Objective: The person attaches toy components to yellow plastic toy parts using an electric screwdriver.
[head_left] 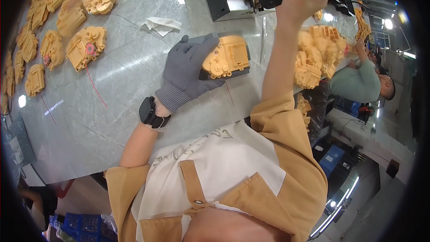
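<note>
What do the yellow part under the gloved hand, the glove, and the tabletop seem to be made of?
Yellow part: probably moulded plastic, matte, with crisp ribs and bosses. Glove on the left hand: grey knit fabric, ribbed cuff. Tabletop: looks like polished grey stone or a laminate copy, veined and glossy with lamp reflections.

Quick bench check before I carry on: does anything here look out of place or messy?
Mostly tidy. One crumpled white cloth lies loose on the grey table, among the yellow housings. Thin red wires trail from some housings across the surface. Nothing looks spilled or broken.
</note>
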Demonstrator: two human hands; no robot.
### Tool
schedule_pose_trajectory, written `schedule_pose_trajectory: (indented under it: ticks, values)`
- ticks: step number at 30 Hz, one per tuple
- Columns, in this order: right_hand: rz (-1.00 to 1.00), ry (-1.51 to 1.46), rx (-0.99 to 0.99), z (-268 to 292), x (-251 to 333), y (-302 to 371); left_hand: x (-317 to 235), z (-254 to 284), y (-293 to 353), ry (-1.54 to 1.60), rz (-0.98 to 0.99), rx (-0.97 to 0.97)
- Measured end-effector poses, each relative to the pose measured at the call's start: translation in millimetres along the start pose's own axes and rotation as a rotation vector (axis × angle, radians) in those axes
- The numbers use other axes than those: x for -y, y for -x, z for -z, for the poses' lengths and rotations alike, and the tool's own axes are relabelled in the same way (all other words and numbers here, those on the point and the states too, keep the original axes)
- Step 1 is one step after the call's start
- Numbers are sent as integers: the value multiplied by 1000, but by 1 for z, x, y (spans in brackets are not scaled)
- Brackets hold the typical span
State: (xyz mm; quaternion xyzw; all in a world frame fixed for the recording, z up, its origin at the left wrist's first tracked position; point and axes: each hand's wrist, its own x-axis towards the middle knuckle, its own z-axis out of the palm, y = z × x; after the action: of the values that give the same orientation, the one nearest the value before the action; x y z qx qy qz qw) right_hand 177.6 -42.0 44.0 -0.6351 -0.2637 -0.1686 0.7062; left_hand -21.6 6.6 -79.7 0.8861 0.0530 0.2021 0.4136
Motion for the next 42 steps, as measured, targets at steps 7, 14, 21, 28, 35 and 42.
schedule_pose_trajectory:
  ticks: [7,14,21,28,35,42]
  values:
    - [-105,-394,131,55,32,50,4,1,2,-15,-1,-5]
    - [-98,-316,218,80,71,94,9,-2,3,-43,-12,-48]
    - [-53,-272,201,77,57,99,5,-2,3,-22,30,6]
    - [-127,-278,242,68,52,101,5,-2,6,-34,-22,-44]
    - [-94,-309,296,67,47,97,6,-1,2,-24,-9,-40]
    - [-57,-293,348,63,39,95,9,-2,3,-17,25,-5]
